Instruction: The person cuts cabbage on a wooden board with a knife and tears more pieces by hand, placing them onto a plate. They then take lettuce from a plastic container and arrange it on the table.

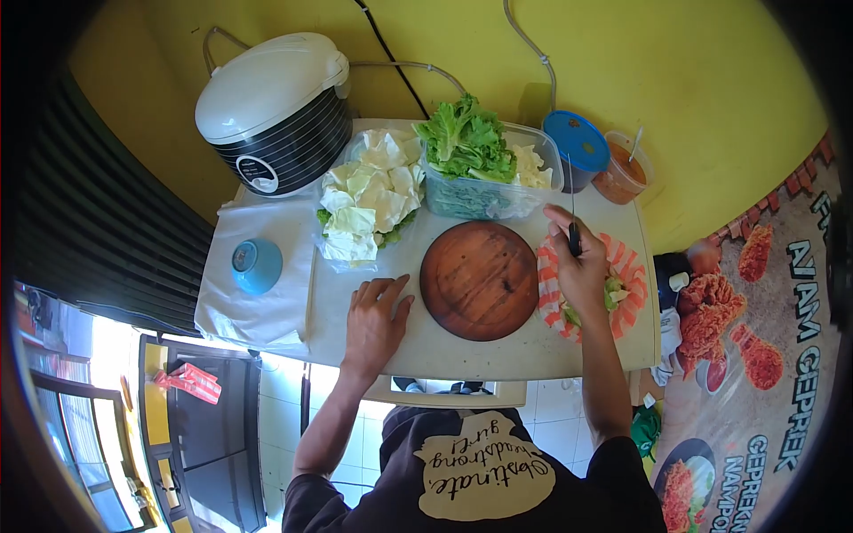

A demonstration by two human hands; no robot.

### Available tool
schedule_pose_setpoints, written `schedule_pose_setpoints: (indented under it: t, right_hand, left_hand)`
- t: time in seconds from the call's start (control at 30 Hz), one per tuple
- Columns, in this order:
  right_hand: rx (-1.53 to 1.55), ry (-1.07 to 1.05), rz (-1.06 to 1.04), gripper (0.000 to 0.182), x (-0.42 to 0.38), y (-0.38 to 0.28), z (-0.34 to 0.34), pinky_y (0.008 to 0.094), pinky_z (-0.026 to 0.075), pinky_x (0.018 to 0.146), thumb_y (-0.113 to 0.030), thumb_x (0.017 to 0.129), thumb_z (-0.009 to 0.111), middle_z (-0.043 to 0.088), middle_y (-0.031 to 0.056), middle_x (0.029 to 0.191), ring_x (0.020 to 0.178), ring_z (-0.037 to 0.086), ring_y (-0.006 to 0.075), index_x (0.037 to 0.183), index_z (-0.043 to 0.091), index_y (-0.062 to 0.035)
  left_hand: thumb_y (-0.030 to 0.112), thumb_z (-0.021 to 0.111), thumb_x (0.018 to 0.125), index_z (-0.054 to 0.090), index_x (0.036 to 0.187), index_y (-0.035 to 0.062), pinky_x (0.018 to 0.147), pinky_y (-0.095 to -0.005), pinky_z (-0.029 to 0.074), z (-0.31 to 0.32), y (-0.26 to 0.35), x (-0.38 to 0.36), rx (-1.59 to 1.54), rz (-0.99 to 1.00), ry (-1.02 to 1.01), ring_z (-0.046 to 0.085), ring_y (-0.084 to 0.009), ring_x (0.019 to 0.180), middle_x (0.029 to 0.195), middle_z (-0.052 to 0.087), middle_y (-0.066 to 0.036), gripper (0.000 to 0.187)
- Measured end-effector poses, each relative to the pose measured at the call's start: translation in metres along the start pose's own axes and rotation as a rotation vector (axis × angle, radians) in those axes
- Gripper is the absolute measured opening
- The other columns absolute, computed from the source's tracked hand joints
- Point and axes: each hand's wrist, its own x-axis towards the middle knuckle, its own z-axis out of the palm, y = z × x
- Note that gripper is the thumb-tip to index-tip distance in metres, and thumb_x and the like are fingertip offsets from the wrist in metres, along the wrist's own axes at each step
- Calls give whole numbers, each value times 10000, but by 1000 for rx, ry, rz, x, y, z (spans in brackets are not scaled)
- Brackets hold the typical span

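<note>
Setting: small white desk [355, 293] against a yellow wall, crowded to its edges.
Left hand [373, 320]: fingers spread, palm flat on the desk, just left of the round wooden cutting board [480, 280]; holds nothing.
Right hand [582, 266]: closed around a knife [572, 222], blade tip up and away from the body, over the red-and-white striped plate [633, 293] with lettuce pieces on it.
Board: bare, between the two hands.
Back row: rice cooker [275, 111], bag of cabbage [369, 195], clear tub of leaf lettuce [471, 169], blue-lidded jar [577, 147], cup of red sauce [622, 173].
Risk 1: blade points at the sauce cup and jar — a careless lift could tip them.
Risk 2: plate sits near the right desk edge — a nudge from the wrist could push it off.
Risk 3: blue bowl [256, 265] rests on loose cloth at the left edge, so it could slide.
</note>
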Motion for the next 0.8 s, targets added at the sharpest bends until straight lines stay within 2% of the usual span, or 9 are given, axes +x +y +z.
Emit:
schedule_pose_setpoints:
  t: [0.07,0.2,0.23,0.27,0.33,0.47,0.53,0.73,0.8]
  right_hand:
    - [-82,-223,168,208,-17,-9,-9,244,418,629,-107,983,608,637,3,773,666,496,63,1140,694,-2]
    - [-16,-232,144,197,-47,-10,-4,242,454,677,-127,978,631,681,52,798,695,556,79,1102,699,10]
    - [-67,-324,248,209,-52,-14,-10,244,499,823,-101,986,608,741,96,976,902,666,99,1144,691,9]
    - [-68,-318,253,209,-58,-20,-11,244,499,823,-101,986,608,741,96,976,902,666,99,1144,691,9]
    - [14,-295,296,211,-73,-32,-7,224,465,679,-127,962,657,724,75,824,687,576,67,1120,708,2]
    - [166,-347,396,221,-107,-35,5,196,460,648,-129,932,705,736,38,834,692,576,17,1107,717,6]
    - [200,-306,448,214,-112,-44,11,195,459,643,-128,927,713,733,25,830,692,575,18,1095,722,4]
    - [188,-188,516,158,-116,-32,2,197,457,642,-105,907,729,706,-5,799,680,568,27,1022,725,3]
    - [164,-171,523,140,-114,-29,-9,200,461,647,-98,902,732,701,-6,803,686,573,31,1000,721,2]
  left_hand:
    - [109,721,841,699,1141,66,811,-411,473,0,-6,6,-27,11,-9,612,-279,904,979,654,-90,304]
    - [83,723,834,727,1032,69,809,-409,480,3,-8,16,43,40,-106,626,-294,891,960,674,-98,199]
    - [82,720,837,728,1000,67,801,-407,475,5,-9,17,52,53,-108,625,-289,881,953,675,-90,164]
    - [82,720,837,728,1000,67,801,-407,475,5,-8,18,51,58,-114,625,-289,881,953,675,-90,164]
    - [74,713,833,712,938,91,775,-397,461,6,-4,20,77,75,-66,628,-273,867,906,668,-69,106]
    - [50,720,821,707,941,96,770,-379,458,4,35,16,-218,57,-70,637,-267,854,904,688,-55,129]
    - [11,756,792,715,973,96,746,-354,460,9,55,16,-361,301,-103,657,-233,837,899,711,-53,204]
    - [14,782,775,715,1062,90,821,-353,493,31,67,11,-632,162,-237,663,-245,901,968,708,-77,305]
    - [20,784,777,712,1049,81,842,-363,496,28,69,13,-625,215,-266,662,-259,917,989,705,-80,288]
